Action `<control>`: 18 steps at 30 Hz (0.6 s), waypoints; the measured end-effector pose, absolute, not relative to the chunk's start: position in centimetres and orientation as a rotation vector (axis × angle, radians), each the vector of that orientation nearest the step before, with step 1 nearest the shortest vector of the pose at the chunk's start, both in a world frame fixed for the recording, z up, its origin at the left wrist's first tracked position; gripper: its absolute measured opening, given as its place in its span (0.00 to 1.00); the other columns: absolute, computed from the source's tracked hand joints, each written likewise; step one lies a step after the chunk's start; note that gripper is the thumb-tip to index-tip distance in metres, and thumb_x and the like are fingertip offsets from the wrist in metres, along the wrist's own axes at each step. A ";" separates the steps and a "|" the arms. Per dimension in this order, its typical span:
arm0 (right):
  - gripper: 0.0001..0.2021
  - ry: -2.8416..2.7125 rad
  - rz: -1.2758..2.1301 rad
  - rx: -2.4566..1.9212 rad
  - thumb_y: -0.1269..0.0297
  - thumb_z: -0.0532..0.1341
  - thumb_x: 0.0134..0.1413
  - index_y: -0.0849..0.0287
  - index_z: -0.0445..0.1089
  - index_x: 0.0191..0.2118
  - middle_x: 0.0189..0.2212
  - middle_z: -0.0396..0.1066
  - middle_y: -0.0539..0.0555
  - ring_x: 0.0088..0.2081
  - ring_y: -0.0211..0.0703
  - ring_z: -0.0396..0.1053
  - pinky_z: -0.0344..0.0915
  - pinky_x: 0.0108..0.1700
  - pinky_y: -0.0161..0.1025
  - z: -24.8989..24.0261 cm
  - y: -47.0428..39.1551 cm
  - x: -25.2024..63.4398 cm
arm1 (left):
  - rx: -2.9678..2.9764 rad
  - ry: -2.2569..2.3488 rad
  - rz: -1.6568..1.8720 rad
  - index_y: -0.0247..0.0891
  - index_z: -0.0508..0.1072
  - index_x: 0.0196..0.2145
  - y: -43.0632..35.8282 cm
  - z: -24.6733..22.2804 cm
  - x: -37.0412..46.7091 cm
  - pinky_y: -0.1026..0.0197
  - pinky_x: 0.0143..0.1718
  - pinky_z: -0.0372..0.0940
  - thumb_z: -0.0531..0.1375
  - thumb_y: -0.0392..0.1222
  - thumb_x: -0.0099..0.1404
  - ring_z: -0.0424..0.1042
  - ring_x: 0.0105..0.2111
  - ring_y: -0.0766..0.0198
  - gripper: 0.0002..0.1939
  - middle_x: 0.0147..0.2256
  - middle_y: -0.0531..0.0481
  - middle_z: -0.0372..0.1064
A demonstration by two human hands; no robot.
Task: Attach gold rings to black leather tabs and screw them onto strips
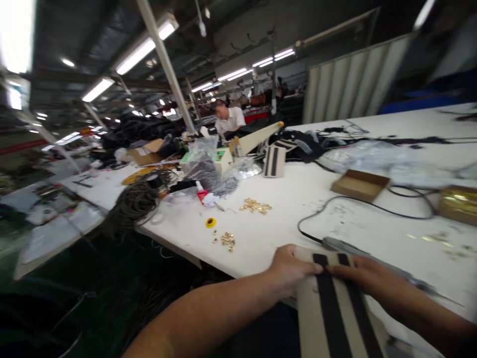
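A beige panel with two black stripes stretches over the table's near edge and down out of view. My left hand grips its far left end, the thumb pressed on a black stripe. On the right side, my right hand holds the same end, its thumb close to the left one. The fingers beneath the panel are hidden. Just beyond my right hand lies a grey corded tool with a thin tip, partly covered by that hand and forearm. Small gold metal pieces sit in a pile to the left.
On the white table are another gold pile, a yellow ring, a red bottle, a cardboard tray and a box of gold pieces. A black cord curves across. A person works behind a machine.
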State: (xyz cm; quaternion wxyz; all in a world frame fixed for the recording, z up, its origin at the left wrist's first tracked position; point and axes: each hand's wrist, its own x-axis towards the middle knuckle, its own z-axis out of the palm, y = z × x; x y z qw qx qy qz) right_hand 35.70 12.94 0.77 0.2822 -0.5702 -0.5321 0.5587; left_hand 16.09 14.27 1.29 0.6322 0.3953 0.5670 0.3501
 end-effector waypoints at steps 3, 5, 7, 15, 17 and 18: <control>0.11 -1.254 1.768 -1.451 0.56 0.66 0.52 0.59 0.79 0.33 0.32 0.81 0.58 0.34 0.50 0.79 0.73 0.37 0.40 2.2 12.4 35.7 | 0.929 1.232 0.743 0.36 0.75 0.38 14.0 1.4 15.9 0.65 0.29 0.68 0.75 0.37 0.46 0.73 0.28 0.64 0.21 0.30 0.52 0.76; 0.08 -1.182 1.773 -1.536 0.60 0.66 0.50 0.60 0.77 0.31 0.30 0.80 0.57 0.31 0.46 0.77 0.70 0.32 0.37 2.0 12.0 35.5 | 0.945 1.211 0.683 0.36 0.75 0.39 13.9 0.6 15.7 0.64 0.29 0.69 0.74 0.36 0.47 0.74 0.28 0.63 0.21 0.30 0.51 0.77; 0.06 -1.110 1.758 -1.643 0.63 0.66 0.48 0.60 0.76 0.30 0.28 0.79 0.55 0.28 0.43 0.75 0.67 0.30 0.35 1.2 11.4 35.3 | 0.974 1.219 0.631 0.35 0.75 0.39 13.8 -0.4 15.7 0.63 0.29 0.69 0.73 0.35 0.48 0.75 0.28 0.63 0.19 0.29 0.51 0.77; 0.04 -1.206 1.584 -1.864 0.68 0.65 0.46 0.60 0.71 0.25 0.22 0.72 0.51 0.24 0.38 0.68 0.60 0.24 0.33 -0.3 10.8 34.8 | 1.257 1.322 0.547 0.37 0.76 0.37 13.6 -2.6 16.3 0.65 0.29 0.67 0.71 0.33 0.53 0.75 0.30 0.62 0.13 0.30 0.51 0.77; 0.05 -1.309 1.503 -1.934 0.68 0.65 0.46 0.61 0.71 0.24 0.22 0.72 0.51 0.24 0.39 0.68 0.59 0.24 0.33 -0.1 10.8 34.6 | 1.343 1.350 0.516 0.37 0.76 0.36 13.7 -2.6 16.2 0.65 0.28 0.66 0.70 0.33 0.53 0.74 0.30 0.62 0.12 0.29 0.52 0.77; 0.05 -1.353 1.461 -1.970 0.68 0.65 0.47 0.61 0.71 0.24 0.22 0.72 0.51 0.24 0.39 0.68 0.59 0.24 0.33 -0.1 10.8 34.5 | 1.385 1.363 0.497 0.37 0.76 0.36 13.8 -2.6 16.2 0.65 0.28 0.65 0.70 0.33 0.53 0.74 0.30 0.62 0.11 0.29 0.52 0.76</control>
